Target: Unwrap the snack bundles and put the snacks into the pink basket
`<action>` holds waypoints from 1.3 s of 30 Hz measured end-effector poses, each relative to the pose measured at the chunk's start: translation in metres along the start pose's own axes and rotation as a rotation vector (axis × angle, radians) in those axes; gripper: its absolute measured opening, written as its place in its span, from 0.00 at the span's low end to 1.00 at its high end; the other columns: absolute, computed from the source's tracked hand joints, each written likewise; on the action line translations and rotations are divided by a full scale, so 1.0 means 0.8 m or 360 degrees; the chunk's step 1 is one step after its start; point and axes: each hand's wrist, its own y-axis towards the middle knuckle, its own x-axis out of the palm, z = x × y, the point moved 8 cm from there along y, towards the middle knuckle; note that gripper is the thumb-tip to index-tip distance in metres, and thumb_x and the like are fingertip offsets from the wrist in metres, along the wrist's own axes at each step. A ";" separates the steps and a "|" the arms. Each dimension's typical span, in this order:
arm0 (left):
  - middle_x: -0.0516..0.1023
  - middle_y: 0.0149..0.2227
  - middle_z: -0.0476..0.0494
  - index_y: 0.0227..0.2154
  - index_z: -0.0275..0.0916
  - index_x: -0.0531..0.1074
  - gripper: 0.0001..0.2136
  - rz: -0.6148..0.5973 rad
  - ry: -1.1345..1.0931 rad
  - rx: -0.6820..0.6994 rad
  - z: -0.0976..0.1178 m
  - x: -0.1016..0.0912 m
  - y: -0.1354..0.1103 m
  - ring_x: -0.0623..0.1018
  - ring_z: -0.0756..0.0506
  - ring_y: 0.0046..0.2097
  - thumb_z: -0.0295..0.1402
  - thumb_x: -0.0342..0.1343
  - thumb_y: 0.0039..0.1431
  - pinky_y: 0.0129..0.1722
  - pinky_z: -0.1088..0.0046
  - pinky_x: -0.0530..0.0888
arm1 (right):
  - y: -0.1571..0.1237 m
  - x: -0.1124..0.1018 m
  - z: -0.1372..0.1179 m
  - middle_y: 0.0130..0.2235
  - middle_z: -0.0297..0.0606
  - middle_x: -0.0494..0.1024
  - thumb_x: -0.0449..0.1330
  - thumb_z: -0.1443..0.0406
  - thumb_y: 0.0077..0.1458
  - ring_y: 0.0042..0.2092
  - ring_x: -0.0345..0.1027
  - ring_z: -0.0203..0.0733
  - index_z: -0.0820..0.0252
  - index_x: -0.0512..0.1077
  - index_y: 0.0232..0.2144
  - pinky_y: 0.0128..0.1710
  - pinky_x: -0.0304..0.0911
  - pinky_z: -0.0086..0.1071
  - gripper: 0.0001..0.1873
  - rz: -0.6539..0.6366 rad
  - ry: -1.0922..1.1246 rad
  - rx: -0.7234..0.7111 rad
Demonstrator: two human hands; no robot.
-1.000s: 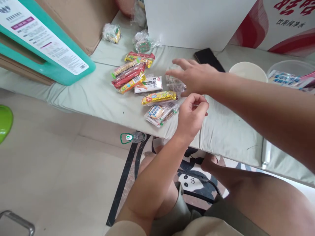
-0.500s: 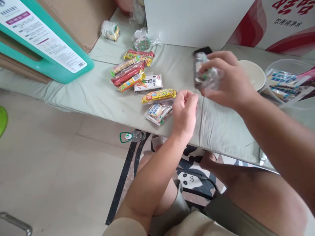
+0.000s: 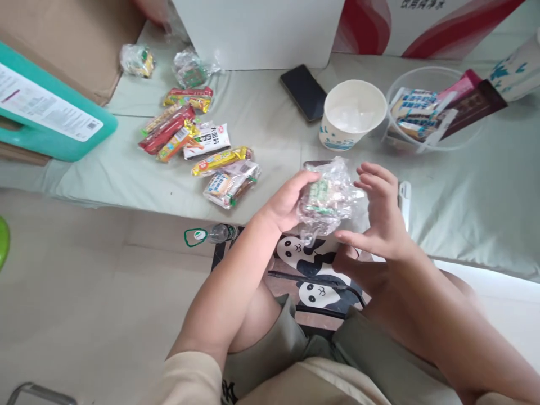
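In my left hand (image 3: 291, 202) is a small bundle of snack packets in crinkled clear plastic wrap (image 3: 327, 197), held over the bench's front edge with my thumb on top. My right hand (image 3: 383, 216) is just right of it, fingers curved and apart, holding nothing. To the left on the cloth lie a yellow-wrapped snack stick (image 3: 221, 161), a white packet with black print (image 3: 207, 142), red-wrapped sticks (image 3: 169, 132) and a clear-wrapped biscuit bundle (image 3: 232, 183). Two more plastic-wrapped bundles, one on the left (image 3: 138, 60) and one nearer the white box (image 3: 189, 67), sit farther back.
Behind my hands are a black phone (image 3: 304, 91), a paper cup (image 3: 343, 138) and a clear tub (image 3: 390, 107) of packets. A white box (image 3: 261, 34) stands at the back, a teal jug (image 3: 99, 132) at left. A plastic bottle (image 3: 221, 232) is below the edge.
The wrapped bundle has come from my right hand near the phone to my left hand at the front edge. My right hand has let go and opened. The view has shifted right.
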 end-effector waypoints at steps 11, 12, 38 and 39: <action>0.75 0.39 0.52 0.44 0.47 0.69 0.10 0.0001 0.0260 0.0017 -0.025 0.031 0.017 0.76 0.52 0.33 0.35 0.62 0.63 0.31 0.78 0.72 | -0.004 0.004 0.004 0.70 0.43 0.59 0.65 0.52 0.61 0.72 0.55 0.59 0.49 0.77 0.47 0.71 0.55 0.59 0.15 -0.0092 0.0022 -0.0130; 0.75 0.39 0.53 0.43 0.46 0.69 0.09 -0.0005 0.0315 0.0045 -0.026 0.033 0.018 0.75 0.53 0.34 0.35 0.62 0.64 0.31 0.78 0.71 | -0.003 0.004 0.004 0.68 0.43 0.63 0.64 0.54 0.62 0.71 0.57 0.57 0.49 0.78 0.44 0.71 0.55 0.57 0.11 -0.0039 0.0011 -0.0135; 0.78 0.47 0.46 0.61 0.51 0.64 0.33 0.0100 0.0929 0.0576 -0.007 0.009 0.004 0.80 0.43 0.47 0.50 0.70 0.56 0.51 0.65 0.76 | 0.020 -0.018 0.006 0.43 0.41 0.79 0.57 0.57 0.65 0.46 0.74 0.46 0.54 0.72 0.43 0.48 0.70 0.43 0.10 0.0100 0.0271 0.0139; 0.78 0.46 0.45 0.59 0.50 0.65 0.32 0.0161 0.0901 0.0613 -0.004 0.004 0.005 0.80 0.43 0.48 0.52 0.69 0.55 0.51 0.65 0.76 | 0.017 -0.026 0.008 0.44 0.42 0.79 0.57 0.55 0.65 0.48 0.74 0.49 0.53 0.72 0.44 0.50 0.70 0.46 0.11 0.0103 0.0178 0.0124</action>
